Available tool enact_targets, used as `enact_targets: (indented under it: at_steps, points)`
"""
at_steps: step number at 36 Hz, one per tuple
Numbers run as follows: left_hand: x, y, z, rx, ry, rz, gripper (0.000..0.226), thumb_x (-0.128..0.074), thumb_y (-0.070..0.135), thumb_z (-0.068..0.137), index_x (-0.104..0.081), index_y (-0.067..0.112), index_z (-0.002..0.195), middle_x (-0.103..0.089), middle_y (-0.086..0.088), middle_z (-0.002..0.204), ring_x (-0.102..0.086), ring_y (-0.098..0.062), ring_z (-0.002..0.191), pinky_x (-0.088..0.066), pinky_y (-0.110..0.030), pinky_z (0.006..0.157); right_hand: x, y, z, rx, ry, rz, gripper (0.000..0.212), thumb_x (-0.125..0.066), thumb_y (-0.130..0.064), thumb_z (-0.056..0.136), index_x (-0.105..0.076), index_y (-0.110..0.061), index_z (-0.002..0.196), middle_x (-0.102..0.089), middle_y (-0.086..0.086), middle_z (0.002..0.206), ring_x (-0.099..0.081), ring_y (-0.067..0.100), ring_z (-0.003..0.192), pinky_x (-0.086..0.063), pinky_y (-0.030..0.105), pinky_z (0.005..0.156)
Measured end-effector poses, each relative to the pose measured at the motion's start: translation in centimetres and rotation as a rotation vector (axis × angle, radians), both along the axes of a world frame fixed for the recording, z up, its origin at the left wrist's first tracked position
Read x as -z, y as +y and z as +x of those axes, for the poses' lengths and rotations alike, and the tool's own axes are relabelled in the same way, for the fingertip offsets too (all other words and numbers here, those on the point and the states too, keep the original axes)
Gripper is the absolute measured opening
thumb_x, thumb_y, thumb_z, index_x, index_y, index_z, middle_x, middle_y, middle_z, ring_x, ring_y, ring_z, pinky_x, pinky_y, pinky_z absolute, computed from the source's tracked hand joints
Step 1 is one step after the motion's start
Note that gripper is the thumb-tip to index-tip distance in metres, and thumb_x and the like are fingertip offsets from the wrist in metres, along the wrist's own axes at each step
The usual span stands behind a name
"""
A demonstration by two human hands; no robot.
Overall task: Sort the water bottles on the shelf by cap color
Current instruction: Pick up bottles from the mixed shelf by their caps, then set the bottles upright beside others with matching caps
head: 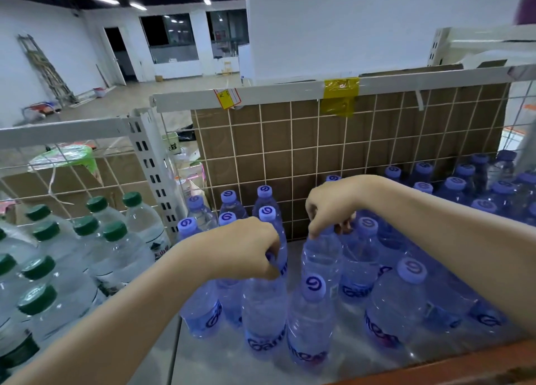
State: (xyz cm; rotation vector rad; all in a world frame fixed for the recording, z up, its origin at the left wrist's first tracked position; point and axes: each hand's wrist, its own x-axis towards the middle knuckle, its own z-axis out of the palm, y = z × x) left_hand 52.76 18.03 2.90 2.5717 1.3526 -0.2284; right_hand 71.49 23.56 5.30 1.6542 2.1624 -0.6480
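Head view: about ten green-capped bottles crowd the shelf's left bay; well over twenty purple-capped bottles fill the right bay, up to the wire-grid back. A bare strip runs along the front edge. The left hand has its grip clamped on one purple bottle's top; the right hand pinches another's neck, both wrists bent downward.

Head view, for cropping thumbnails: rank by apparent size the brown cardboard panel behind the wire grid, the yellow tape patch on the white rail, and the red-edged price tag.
1. Brown cardboard panel
2. Yellow tape patch
3. Red-edged price tag
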Motion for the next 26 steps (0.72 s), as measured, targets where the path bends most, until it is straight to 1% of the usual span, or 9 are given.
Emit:
enact_targets:
  at_steps: [3,6,9,11,13,15,18,21,26]
  points:
    - [0.1,0.5,0.2,-0.005,-0.025,0.001,0.031,-0.063,0.035,0.079,-0.065,0.007,0.092,-0.066,-0.014,0.091,-0.062,-0.029,0.086,-0.051,-0.043,0.074,-0.2,0.9,-0.2,-0.028,0.029,0.084,0.035,-0.068,-0.039,0.083,-0.067,-0.009,0.101,-0.072,0.012,0.091,-0.063,0.016,0.066,-0.047,0.027,0.055]
    - [0.1,0.7,0.4,-0.003,-0.048,0.037,0.030,-0.062,0.035,0.082,-0.064,0.005,0.090,-0.064,-0.013,0.086,-0.059,-0.027,0.082,-0.049,-0.041,0.073,0.0,1.9,-0.2,-0.030,0.076,0.185,0.028,-0.068,-0.037,0.079,-0.069,-0.012,0.090,-0.071,0.008,0.080,-0.061,0.017,0.064,-0.054,0.034,0.061]
    - [-0.1,0.7,0.6,-0.027,-0.068,0.102,0.026,-0.060,0.037,0.084,-0.060,0.011,0.084,-0.054,0.000,0.069,-0.051,-0.016,0.069,-0.043,-0.033,0.065,0.3,3.0,-0.3,-0.020,0.117,0.255,0.018,-0.067,-0.036,0.080,-0.067,-0.018,0.080,-0.066,0.000,0.069,-0.059,0.013,0.063,-0.048,0.028,0.057]
    - [0.1,0.7,0.6,-0.057,-0.089,0.135,0.024,-0.058,0.039,0.084,-0.055,0.015,0.079,-0.049,0.004,0.066,-0.045,-0.009,0.062,-0.040,-0.030,0.061,0.6,3.9,-0.2,-0.023,0.134,0.293,0.014,-0.066,-0.036,0.080,-0.064,-0.024,0.074,-0.064,-0.003,0.072,-0.060,0.015,0.070,-0.043,0.026,0.057]
    - [0.4,0.7,0.7,-0.093,-0.105,0.171,0.026,-0.057,0.038,0.084,-0.044,0.021,0.069,-0.045,0.005,0.064,-0.041,-0.006,0.059,-0.034,-0.028,0.057,1.0,4.8,-0.1,-0.016,0.157,0.321,0.014,-0.066,-0.037,0.080,-0.061,-0.027,0.072,-0.063,-0.003,0.076,-0.059,0.017,0.075,-0.042,0.028,0.059]
    - [0.9,0.7,1.1,-0.133,-0.128,0.188,0.032,-0.056,0.038,0.083,-0.035,0.023,0.063,-0.042,0.005,0.063,-0.039,-0.009,0.060,-0.031,-0.029,0.057,1.7,5.7,0.1,-0.010,0.165,0.349,0.015,-0.065,-0.039,0.080,-0.059,-0.028,0.072,-0.062,-0.003,0.078,-0.059,0.019,0.078,-0.045,0.029,0.063]
    - [1.5,0.9,1.7,-0.149,-0.171,0.198,0.034,-0.055,0.037,0.082,-0.033,0.020,0.063,-0.040,0.003,0.063,-0.040,-0.020,0.066,-0.029,-0.031,0.059,2.5,6.8,0.4,-0.007,0.163,0.370,0.017,-0.065,-0.041,0.080,-0.059,-0.027,0.073,-0.062,-0.001,0.080,-0.060,0.022,0.082,-0.049,0.032,0.067]
    - [1.7,1.0,1.9,-0.136,-0.168,0.191,0.032,-0.055,0.035,0.084,-0.035,0.019,0.065,-0.042,0.002,0.064,-0.043,-0.021,0.068,-0.027,-0.029,0.054,3.1,7.4,0.7,-0.017,0.154,0.364,0.017,-0.066,-0.038,0.081,-0.056,-0.027,0.074,-0.059,-0.003,0.080,-0.057,0.020,0.079,-0.043,0.031,0.061]
    - [2.4,1.3,2.3,-0.114,-0.137,0.152,0.032,-0.053,0.036,0.087,-0.030,0.024,0.068,-0.045,0.004,0.073,-0.050,-0.024,0.077,-0.038,-0.033,0.063,3.7,8.8,1.0,-0.033,0.170,0.360,0.015,-0.069,-0.031,0.083,-0.062,-0.021,0.091,-0.061,0.000,0.091,-0.057,0.021,0.083,-0.043,0.029,0.064]
